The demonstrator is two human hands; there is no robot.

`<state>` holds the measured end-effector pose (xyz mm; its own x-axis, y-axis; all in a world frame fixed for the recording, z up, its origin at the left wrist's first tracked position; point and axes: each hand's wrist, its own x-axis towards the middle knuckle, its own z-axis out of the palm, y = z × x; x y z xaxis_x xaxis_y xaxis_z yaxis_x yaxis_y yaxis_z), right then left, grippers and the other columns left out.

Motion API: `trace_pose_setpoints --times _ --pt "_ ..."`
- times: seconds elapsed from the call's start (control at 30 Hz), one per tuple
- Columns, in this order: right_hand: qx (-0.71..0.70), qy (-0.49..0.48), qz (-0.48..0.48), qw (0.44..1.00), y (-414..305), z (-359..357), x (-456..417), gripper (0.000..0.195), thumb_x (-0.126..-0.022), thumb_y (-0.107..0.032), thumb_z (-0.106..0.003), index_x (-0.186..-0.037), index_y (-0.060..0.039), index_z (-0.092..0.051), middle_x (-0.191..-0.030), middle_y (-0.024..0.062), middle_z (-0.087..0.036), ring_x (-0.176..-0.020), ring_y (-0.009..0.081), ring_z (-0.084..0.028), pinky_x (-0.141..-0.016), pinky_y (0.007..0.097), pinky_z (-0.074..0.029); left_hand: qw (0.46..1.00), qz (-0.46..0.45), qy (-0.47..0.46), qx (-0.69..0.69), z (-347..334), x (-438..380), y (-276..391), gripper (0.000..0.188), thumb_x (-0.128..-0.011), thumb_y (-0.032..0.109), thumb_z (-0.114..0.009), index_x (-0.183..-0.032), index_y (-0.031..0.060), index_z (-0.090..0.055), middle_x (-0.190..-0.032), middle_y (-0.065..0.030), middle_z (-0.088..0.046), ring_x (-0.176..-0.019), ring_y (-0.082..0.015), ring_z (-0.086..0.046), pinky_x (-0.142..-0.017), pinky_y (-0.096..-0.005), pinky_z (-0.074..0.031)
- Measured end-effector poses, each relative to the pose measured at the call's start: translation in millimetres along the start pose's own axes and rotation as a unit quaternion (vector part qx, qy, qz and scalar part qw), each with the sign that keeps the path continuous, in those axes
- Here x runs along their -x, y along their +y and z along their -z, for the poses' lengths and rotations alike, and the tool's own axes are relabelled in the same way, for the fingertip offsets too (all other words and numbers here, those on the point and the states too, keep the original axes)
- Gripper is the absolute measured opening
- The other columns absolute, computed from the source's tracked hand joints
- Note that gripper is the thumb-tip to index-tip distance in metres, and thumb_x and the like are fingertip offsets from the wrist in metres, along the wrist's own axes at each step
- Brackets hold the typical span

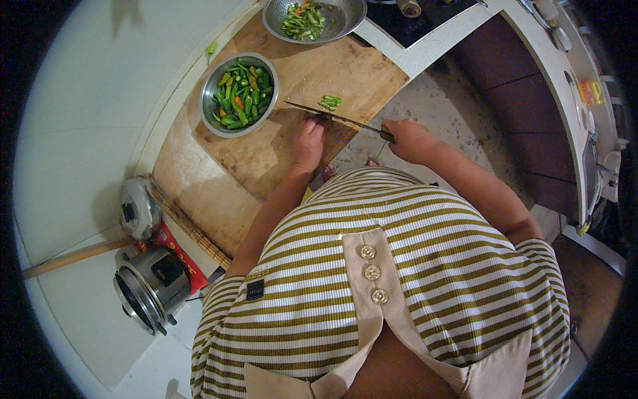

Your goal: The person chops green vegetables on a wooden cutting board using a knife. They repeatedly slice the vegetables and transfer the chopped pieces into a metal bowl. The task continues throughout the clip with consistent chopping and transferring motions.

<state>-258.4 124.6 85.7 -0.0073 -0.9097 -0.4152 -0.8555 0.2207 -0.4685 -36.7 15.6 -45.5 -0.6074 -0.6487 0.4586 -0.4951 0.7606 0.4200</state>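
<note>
My right hand (411, 140) grips the handle of a kitchen knife (355, 122), whose blade reaches left across the wooden cutting board (371, 90). Close to the blade, on its near side, my left hand (309, 142) rests on the board with bent fingers; what lies under the fingertips is hard to tell. A small heap of sliced green peppers (330, 103) lies just beyond the blade. Left of it stands a steel bowl (203, 99) of whole green peppers (241, 97), a few of them orange. Cut peppers (304, 22) fill part of a dimpled metal bowl (346, 31) at the far end.
A loose green pepper (212, 48) lies by the wall. A black cooktop (423, 25) is beyond the board. At the left are a steel pot (169, 274), a metal lid (139, 207) and a red package (184, 259). A second counter (560, 119) runs along the right.
</note>
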Motion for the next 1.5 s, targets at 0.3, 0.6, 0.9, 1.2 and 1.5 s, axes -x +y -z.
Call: trace_pose_setpoints --times 0.3,0.6,0.9,1.2,1.5 --pt "0.038 -0.011 0.013 0.999 0 0 -8 0.018 -0.069 -0.003 -0.05 -0.086 -0.0034 -0.053 -0.08 0.0206 -0.059 -0.08 0.0384 -0.057 -0.069 0.0461 -0.045 1.0 0.014 -0.015 0.014 -5 5 -7 0.008 -0.068 0.002 -0.056 -0.076 0.0049 -0.057 -0.089 -0.0112 -0.056 -0.081 -0.0306 -0.053 -0.069 -0.0383 -0.046" --pt "0.008 0.03 -0.014 0.999 -7 -40 -23 0.025 -0.071 -0.008 -0.051 -0.096 -0.005 -0.054 -0.089 0.0205 -0.06 -0.084 0.0355 -0.059 -0.072 0.047 -0.047 0.999 0.004 -0.047 -0.007 -2 1 -4 0.006 -0.069 0.003 -0.057 -0.075 0.003 -0.055 -0.088 -0.0137 -0.055 -0.083 -0.0328 -0.053 -0.071 -0.0402 -0.045" --pt "-0.183 0.066 -0.035 0.98 18 -29 -4 0.03 -0.068 -0.016 -0.064 -0.092 -0.0029 -0.053 -0.079 0.0204 -0.058 -0.078 0.0367 -0.057 -0.069 0.0423 -0.047 0.997 0.039 0.038 0.049 0 -6 7 0.016 -0.074 0.006 -0.06 -0.09 0.0027 -0.058 -0.096 -0.0147 -0.055 -0.09 -0.033 -0.052 -0.079 -0.0381 -0.044" --pt "-0.434 -0.001 -0.101 0.895 60 -31 26 0.021 -0.073 -0.011 -0.064 -0.088 -0.0047 -0.052 -0.056 0.0031 -0.05 -0.042 0.0115 -0.047 -0.038 0.0278 -0.039 0.989 0.133 0.029 0.053 10 -25 18 0.029 -0.071 0.015 -0.066 -0.097 0.0045 -0.057 -0.1 -0.0148 -0.054 -0.094 -0.0323 -0.051 -0.08 -0.0403 -0.042" --pt "-0.62 -0.123 -0.11 0.767 76 -42 29 0.017 -0.074 -0.007 -0.065 -0.085 -0.0038 -0.052 -0.056 0.0023 -0.05 -0.041 0.011 -0.046 -0.038 0.0276 -0.041 0.989 0.126 -0.076 0.02 0 -69 16 0.043 -0.07 0.016 -0.069 -0.107 0.0004 -0.054 -0.093 -0.0164 -0.058 -0.078 -0.0282 -0.059 -0.069 -0.0357 -0.048"
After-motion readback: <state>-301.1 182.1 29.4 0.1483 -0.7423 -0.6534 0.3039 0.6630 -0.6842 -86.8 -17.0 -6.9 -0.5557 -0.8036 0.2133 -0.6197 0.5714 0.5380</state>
